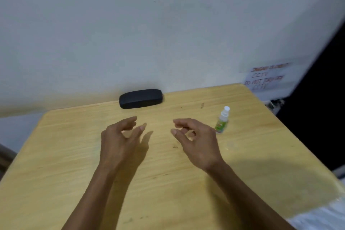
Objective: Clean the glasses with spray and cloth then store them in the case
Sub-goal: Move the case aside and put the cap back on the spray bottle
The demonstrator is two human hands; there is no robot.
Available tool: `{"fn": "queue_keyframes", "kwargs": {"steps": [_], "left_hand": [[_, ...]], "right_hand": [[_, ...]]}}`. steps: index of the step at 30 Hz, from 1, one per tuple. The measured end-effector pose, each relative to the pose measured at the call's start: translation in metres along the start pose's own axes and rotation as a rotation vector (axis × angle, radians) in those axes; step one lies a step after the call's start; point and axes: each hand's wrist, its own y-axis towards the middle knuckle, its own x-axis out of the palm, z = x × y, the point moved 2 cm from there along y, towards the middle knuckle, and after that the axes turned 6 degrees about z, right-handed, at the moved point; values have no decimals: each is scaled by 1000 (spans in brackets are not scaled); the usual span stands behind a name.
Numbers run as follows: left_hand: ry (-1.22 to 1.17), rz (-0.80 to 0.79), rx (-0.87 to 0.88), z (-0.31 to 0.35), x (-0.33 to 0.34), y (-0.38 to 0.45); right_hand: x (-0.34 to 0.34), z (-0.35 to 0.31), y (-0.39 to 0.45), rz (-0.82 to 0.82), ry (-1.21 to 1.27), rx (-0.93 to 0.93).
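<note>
Pale wall backs a light wooden table (74,155) where both hands hover, fingers loosely curled and holding nothing. From the left hand (119,136) and the right hand (196,142), the closed black case (141,98) lies straight ahead, long axis crosswise, slightly nearer the left. A spray bottle (222,120) stands just beside the right. Glasses and cloth aren't visible.

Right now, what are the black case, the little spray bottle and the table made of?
The black case looks like a hard shell with a matte, maybe leather-like cover: it shows no shine and has rounded ends. The spray bottle seems to be plastic, with a white top and a green label. The table looks like wood or a wood-look laminate: pale yellow with grain lines and a smooth surface.
</note>
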Motion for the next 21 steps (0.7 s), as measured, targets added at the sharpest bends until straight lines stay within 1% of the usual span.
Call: {"fn": "queue_keyframes", "kwargs": {"steps": [3,5,7,9,11,14,16,21], "left_hand": [[-63,-54,-7,16,12,-39],[-90,-68,14,28,30,-57],[-127,-57,51,41,52,-67],[-164,-48,91,56,78,-73],[-186,-44,125,74,102,-76],[-194,-49,157,99,131,-74],[-230,-51,133,109,144,-70],[-249,-42,83,116,160,-63]], "right_hand": [[-51,21,-39,166,-58,-50],[-85,40,-50,298,-143,-42],[-112,57,-51,371,-216,-8],[-126,70,-48,329,-250,53],[-127,76,-44,235,-256,103],[-115,83,-39,124,-276,101],[-108,88,-37,117,-296,81],[-100,99,-40,172,-372,41]]}}
